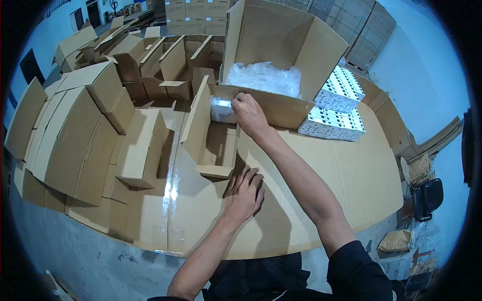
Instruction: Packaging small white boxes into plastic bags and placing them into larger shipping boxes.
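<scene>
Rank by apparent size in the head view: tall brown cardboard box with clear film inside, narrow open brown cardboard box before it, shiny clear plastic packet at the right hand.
Largest to smallest:
1. Tall box
2. Narrow box
3. Shiny packet, partly hidden by the right hand

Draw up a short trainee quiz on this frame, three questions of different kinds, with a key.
1. Which hand is at the plastic-wrapped item in the narrow open carton?
2. Relative to the large cardboard box, where are the white patterned boxes?
A) To its left
B) To its right
C) Inside it
3. True or false: the large cardboard box is closed.

Key:
1. The right hand.
2. B.
3. False: it stands open, with crumpled clear plastic inside.
</scene>
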A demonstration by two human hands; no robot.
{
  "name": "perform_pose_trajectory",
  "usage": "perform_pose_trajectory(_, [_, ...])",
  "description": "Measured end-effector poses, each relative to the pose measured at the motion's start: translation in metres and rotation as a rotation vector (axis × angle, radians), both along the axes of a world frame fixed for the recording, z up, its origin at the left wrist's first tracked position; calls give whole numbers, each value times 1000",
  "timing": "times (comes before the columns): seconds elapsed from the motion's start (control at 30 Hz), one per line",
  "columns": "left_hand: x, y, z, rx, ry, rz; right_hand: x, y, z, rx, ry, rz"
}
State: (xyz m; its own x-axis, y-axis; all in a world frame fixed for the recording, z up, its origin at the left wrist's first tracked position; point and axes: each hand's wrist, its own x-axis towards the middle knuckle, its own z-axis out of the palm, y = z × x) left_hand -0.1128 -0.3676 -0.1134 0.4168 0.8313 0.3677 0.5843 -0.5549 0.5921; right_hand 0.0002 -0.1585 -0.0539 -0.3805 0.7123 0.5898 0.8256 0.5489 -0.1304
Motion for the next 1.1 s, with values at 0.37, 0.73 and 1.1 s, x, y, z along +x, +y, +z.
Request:
perform_pose_trajectory(0.37, [-2,0,-2,-20,-9,3,7,-20,31,-728,26,-76])
perform_pose_trajectory(0.73, [5,-3,18,-35,21,-37,194,-105,30,-700,24,186])
perform_pose_trajectory(1.1, [16,8,4,54,82,-61,464,-83,71,-83,332,-599])
